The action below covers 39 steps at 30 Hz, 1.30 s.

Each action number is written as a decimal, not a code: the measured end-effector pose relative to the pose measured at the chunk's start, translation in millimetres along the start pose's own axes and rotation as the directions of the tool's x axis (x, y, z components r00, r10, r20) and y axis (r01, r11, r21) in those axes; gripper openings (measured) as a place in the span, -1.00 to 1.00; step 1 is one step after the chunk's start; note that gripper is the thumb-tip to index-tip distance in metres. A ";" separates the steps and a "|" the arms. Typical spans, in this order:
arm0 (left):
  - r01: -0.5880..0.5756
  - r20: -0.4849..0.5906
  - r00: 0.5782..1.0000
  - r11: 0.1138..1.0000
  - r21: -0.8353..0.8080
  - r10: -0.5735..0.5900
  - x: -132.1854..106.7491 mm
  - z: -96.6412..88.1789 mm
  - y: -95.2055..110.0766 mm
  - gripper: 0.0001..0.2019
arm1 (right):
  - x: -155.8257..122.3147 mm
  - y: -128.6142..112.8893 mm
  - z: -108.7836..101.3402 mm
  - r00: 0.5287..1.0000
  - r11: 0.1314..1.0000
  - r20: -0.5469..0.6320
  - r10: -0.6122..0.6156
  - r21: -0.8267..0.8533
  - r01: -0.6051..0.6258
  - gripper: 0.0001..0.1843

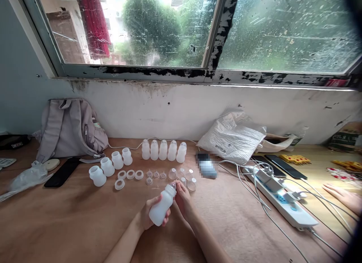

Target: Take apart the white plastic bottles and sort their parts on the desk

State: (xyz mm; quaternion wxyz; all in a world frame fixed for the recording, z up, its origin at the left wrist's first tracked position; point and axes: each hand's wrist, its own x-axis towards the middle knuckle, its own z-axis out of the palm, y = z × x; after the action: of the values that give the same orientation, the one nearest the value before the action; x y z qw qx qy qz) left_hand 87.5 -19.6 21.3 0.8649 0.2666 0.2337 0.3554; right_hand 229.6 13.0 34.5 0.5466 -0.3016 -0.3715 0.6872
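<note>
My left hand is wrapped around the body of a milky white baby bottle, tilted with its top up and to the right. At that top, the fingers of my right hand are pinched around the clear nipple end; fingers partly hide this spot. Beyond the hands lie several clear nipples, several white collar rings and several clear domed caps. To the left stand several bottle bodies with open tops. Capped bottles form a row further back.
A grey backpack leans on the wall at left, near a black phone. On the right are a silver mailing bag, a power strip with trailing cables, and another person's hand.
</note>
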 end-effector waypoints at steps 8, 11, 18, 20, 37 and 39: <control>0.039 -0.035 0.999 0.997 0.060 -0.037 0.2 5.0 2.5 -0.40 | 2.0 -7.7 -11.4 0.999 1.000 0.035 0.024 0.009 -0.024 -0.83; 0.053 -0.058 0.997 0.996 0.075 -0.049 0.2 5.6 4.5 -0.40 | 4.0 -8.2 -14.4 1.000 1.000 0.018 0.000 0.027 -0.001 -0.84; -0.013 -0.071 0.997 0.984 0.178 0.026 -1.8 2.3 7.0 -0.51 | 9.5 -10.1 -23.6 0.999 0.996 -0.026 -0.042 0.075 0.044 -0.83; -0.167 -0.089 0.976 0.944 0.286 0.200 -4.2 2.1 11.6 -0.61 | 10.2 -8.6 -25.1 0.998 0.996 -0.047 -0.047 0.076 0.051 -0.81; 0.234 0.082 0.555 -0.250 0.940 0.828 -15.3 -12.1 166.7 -0.48 | 2.4 -0.9 -12.9 1.000 0.999 0.000 0.010 -0.033 -0.010 -0.78; 0.383 0.021 0.595 -0.306 0.872 0.804 -6.8 -13.1 190.9 -0.53 | 1.7 -0.7 -12.3 1.000 0.999 0.018 0.013 -0.044 -0.012 -0.78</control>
State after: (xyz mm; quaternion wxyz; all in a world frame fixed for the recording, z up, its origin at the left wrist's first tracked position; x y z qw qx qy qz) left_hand -18.2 94.8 132.6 0.0070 0.7064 0.6482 0.2842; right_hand 239.6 17.0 28.4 0.5321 -0.3093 -0.3897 0.6851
